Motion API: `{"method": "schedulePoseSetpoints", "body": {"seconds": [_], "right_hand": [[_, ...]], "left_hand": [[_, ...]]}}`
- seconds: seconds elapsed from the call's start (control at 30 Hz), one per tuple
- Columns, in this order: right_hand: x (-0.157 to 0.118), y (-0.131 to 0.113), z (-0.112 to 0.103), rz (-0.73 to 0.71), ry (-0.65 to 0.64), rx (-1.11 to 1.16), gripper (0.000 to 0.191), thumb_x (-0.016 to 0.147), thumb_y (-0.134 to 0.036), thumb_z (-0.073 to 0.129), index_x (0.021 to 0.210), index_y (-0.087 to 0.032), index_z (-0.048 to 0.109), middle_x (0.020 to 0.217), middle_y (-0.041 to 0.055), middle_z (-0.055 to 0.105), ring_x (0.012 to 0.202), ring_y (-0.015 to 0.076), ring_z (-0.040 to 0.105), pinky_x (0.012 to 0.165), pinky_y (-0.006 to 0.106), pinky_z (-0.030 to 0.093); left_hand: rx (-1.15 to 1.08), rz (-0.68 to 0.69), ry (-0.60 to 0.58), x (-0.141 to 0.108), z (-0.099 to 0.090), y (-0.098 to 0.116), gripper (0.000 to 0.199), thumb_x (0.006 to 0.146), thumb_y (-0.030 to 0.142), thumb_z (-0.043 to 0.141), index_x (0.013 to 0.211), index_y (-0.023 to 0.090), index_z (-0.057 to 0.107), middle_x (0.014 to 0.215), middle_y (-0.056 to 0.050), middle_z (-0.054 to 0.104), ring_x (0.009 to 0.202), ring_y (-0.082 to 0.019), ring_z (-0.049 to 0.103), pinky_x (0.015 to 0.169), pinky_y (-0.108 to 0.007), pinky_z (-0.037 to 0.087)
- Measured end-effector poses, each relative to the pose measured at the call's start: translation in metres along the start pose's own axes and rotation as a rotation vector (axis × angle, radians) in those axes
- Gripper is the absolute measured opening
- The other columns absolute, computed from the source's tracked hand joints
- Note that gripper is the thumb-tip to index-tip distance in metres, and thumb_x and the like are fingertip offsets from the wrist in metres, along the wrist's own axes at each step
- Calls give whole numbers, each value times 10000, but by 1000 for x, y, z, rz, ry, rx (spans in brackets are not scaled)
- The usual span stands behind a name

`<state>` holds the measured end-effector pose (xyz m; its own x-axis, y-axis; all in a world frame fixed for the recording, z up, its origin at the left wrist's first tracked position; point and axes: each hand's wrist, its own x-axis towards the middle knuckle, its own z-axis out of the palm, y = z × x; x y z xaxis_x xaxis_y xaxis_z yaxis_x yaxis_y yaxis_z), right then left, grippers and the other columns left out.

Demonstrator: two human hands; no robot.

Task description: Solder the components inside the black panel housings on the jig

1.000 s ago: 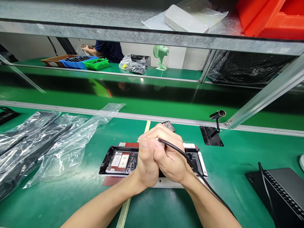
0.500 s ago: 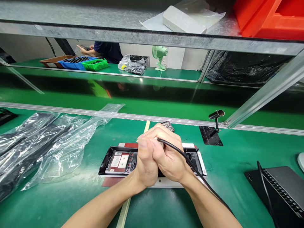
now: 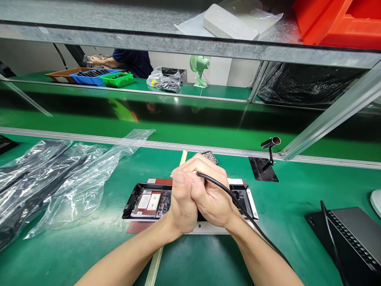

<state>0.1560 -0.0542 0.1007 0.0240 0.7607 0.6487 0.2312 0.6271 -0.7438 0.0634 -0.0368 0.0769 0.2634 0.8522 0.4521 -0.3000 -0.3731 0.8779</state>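
Observation:
My left hand [image 3: 183, 202] and my right hand [image 3: 212, 194] are closed and pressed together above a black housing [image 3: 133, 202]. A black cable [image 3: 253, 218] comes out at the top of my right hand and runs down along the right forearm. Whatever the cable joins is hidden inside my fingers. The housing lies on a white fixture [image 3: 208, 228] with reddish-brown plates under it. Its left part shows a light label and a row of round holes; my hands cover its middle.
Plastic-wrapped parts [image 3: 68, 190] lie at the left. A small tray of screws [image 3: 210, 157] sits behind my hands. A metal tube holder [image 3: 270, 143] and a black device [image 3: 351, 234] are at the right. Across the bench, a person in dark clothing [image 3: 133, 61] works beside bins.
My hands keep the same closed pose over the housing. The view has shifted slightly. Across the bench, the person's hands have moved a little to the left.

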Motion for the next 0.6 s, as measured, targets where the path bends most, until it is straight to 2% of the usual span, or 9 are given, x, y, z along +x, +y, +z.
{"method": "schedulePoseSetpoints", "body": {"seconds": [0.33, 0.5, 0.6], "right_hand": [[1, 1, 0, -19, -4, -4, 197, 986, -333, 533, 850, -279, 664, 841, 17, 675, 804, 178, 640, 747, 351, 541], [0, 1, 0, -1, -2, -2, 214, 994, -362, 522, 846, -288, 658, 855, 18, 679, 806, 175, 645, 753, 346, 548], [0, 1, 0, 12, 0, 6, 199, 989, -360, 537, 846, -289, 655, 852, 14, 680, 811, 175, 652, 762, 343, 552]], "left_hand": [[14, 3, -1, -1, -1, -1, 564, 1046, 586, 284, 683, 194, 465, 701, -9, 460, 648, -166, 419, 611, -330, 378], [20, 3, -25, 1, -1, 0, 571, 1030, 614, 278, 658, 198, 399, 701, -16, 441, 658, -172, 420, 630, -343, 394], [19, 8, -15, 2, -1, 0, 557, 1030, 613, 291, 683, 201, 433, 709, -12, 451, 652, -172, 424, 617, -342, 401]]}}
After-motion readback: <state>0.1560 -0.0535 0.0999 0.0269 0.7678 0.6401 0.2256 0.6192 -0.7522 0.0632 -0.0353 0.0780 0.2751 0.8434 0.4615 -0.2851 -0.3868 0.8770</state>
